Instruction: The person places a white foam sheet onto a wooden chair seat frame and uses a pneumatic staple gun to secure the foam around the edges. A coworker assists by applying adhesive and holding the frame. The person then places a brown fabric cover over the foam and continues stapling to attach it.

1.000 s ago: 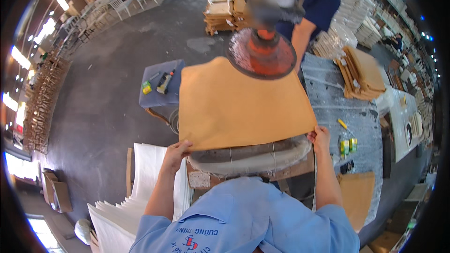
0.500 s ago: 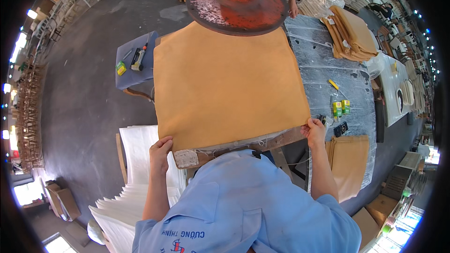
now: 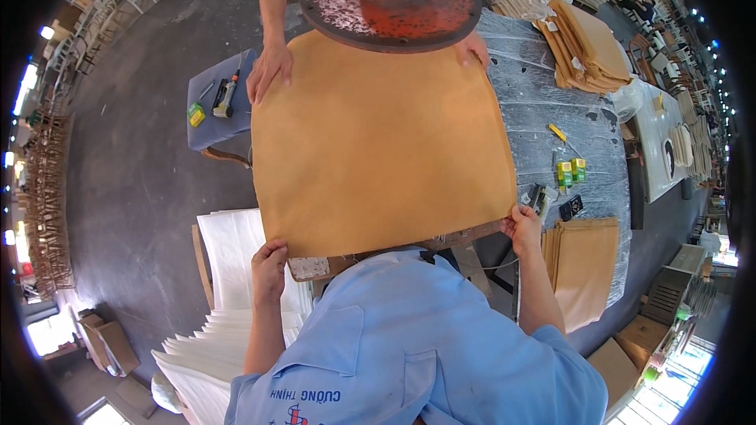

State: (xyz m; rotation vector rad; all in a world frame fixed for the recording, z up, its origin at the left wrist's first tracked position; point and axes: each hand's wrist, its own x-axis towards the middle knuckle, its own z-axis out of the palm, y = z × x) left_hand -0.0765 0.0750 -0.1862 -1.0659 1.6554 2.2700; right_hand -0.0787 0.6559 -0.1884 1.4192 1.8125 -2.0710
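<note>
A large tan fabric sheet (image 3: 382, 149) lies spread in front of me over a wooden-edged support (image 3: 335, 264). My left hand (image 3: 270, 266) is closed, pinching its near left corner. At the near right corner my right hand (image 3: 523, 230) pinches the cloth between thumb and fingers. Across from me a co-worker's hand (image 3: 272, 69) rests on the far left edge, and the other hand (image 3: 474, 49) is at the far right corner. A round, worn metal disc (image 3: 394, 12) with orange paint hangs above the far edge and hides part of it.
To the right is a plastic-covered table (image 3: 528, 94) with folded tan cloths (image 3: 587, 43), small yellow-green boxes (image 3: 565, 175) and a yellow-handled tool (image 3: 557, 132). A staple gun (image 3: 227, 98) lies on a blue padded seat (image 3: 209, 127) at left. White sheets (image 3: 228, 260) hang beside my left arm.
The co-worker has come in at the far side, placing both hands on the sheet's far corners. My hands keep hold of the near corners, and the near edge has shifted slightly toward me.
</note>
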